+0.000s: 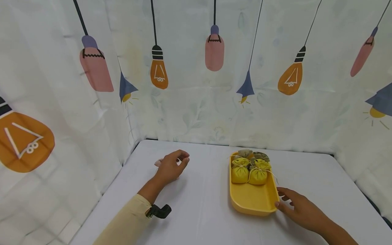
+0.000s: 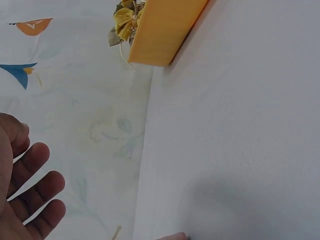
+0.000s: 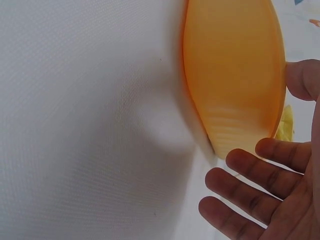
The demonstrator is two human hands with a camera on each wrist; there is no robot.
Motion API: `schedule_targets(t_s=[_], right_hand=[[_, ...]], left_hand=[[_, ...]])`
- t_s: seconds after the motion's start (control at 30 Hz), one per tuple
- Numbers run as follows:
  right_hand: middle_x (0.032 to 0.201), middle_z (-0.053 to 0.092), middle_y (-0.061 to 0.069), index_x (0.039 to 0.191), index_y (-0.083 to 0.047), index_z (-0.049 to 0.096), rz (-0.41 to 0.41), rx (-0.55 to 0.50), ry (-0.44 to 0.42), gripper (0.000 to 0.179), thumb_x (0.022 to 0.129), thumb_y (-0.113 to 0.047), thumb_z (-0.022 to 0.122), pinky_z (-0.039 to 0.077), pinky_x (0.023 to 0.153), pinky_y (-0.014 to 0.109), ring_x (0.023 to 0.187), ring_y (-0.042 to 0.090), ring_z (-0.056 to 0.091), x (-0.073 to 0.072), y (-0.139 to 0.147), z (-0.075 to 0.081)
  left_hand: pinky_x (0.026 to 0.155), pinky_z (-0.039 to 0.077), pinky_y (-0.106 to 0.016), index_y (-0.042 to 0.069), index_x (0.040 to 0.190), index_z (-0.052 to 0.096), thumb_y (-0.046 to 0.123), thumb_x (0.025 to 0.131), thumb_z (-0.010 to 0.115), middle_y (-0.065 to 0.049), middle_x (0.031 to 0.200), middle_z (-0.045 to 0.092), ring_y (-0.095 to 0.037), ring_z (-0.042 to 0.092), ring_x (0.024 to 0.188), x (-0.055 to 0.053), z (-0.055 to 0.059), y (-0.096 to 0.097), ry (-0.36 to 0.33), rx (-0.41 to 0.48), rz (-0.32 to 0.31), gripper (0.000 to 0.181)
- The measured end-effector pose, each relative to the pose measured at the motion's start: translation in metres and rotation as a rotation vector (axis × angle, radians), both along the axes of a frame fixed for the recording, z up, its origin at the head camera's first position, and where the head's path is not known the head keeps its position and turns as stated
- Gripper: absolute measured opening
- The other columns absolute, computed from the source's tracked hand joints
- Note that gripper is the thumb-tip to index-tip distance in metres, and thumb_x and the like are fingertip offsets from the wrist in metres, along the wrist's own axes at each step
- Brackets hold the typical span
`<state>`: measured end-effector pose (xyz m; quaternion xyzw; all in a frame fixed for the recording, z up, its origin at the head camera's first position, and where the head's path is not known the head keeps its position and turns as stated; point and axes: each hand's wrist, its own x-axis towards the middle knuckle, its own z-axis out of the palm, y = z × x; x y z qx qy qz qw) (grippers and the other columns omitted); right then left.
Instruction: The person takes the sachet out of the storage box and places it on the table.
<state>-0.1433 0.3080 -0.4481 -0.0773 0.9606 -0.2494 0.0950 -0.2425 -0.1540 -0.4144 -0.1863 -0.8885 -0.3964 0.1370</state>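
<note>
A yellow tray [image 1: 249, 199] lies on the white table, with drawstring pouches in its far half. Two are yellow, the nearer one on the right a yellow pouch [image 1: 258, 172]; behind them sit olive-grey pouches [image 1: 261, 156]. My right hand [image 1: 301, 207] is at the tray's right side, its thumb touching the rim and the other fingers spread along the outer wall, as the right wrist view shows. Left of the tray, my left hand [image 1: 171, 167] hovers with fingers loosely bent and nothing between them. A pale pink thing [image 1: 158, 162] shows partly behind it, mostly hidden.
The white table [image 1: 208, 190] reaches back to a hanging cloth [image 1: 190, 112] printed with lamps and bulbs, which also encloses both sides. A black strap device [image 1: 159, 211] sits on the left wrist over a beige sleeve [image 1: 125, 221].
</note>
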Motion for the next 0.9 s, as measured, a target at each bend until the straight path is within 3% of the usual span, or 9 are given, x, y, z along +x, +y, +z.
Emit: schedule_targets(t_s=[0.4,0.63,0.9], right_hand=[[0.133,0.062,0.016,0.143,0.001,0.052,0.002,0.009,0.002,0.074,0.095,-0.054,0.068,0.056,0.087,0.050,0.110,0.029,0.063,0.001,-0.002,0.003],[0.133,0.062,0.016,0.143,0.002,0.052,0.003,0.010,-0.010,0.076,0.095,-0.054,0.068,0.056,0.087,0.051,0.110,0.030,0.063,0.001,-0.002,0.005],[0.133,0.062,0.016,0.143,0.000,0.052,0.012,0.008,-0.002,0.074,0.095,-0.054,0.068,0.056,0.086,0.050,0.110,0.030,0.063,0.000,-0.001,0.003]], left_hand=[[0.093,0.052,-0.040,0.013,0.115,0.070,0.022,0.102,0.066,0.009,0.099,0.067,-0.013,0.063,0.099,-0.004,-0.004,0.030,-0.065,-0.055,-0.047,0.016],[0.090,0.052,-0.037,0.016,0.118,0.070,0.025,0.103,0.064,0.009,0.101,0.068,-0.011,0.063,0.100,-0.005,-0.007,0.047,-0.045,-0.119,-0.091,0.018],[0.089,0.053,-0.036,0.017,0.122,0.068,0.028,0.104,0.063,0.008,0.105,0.068,-0.014,0.064,0.103,-0.006,-0.013,0.068,-0.080,-0.155,-0.131,0.022]])
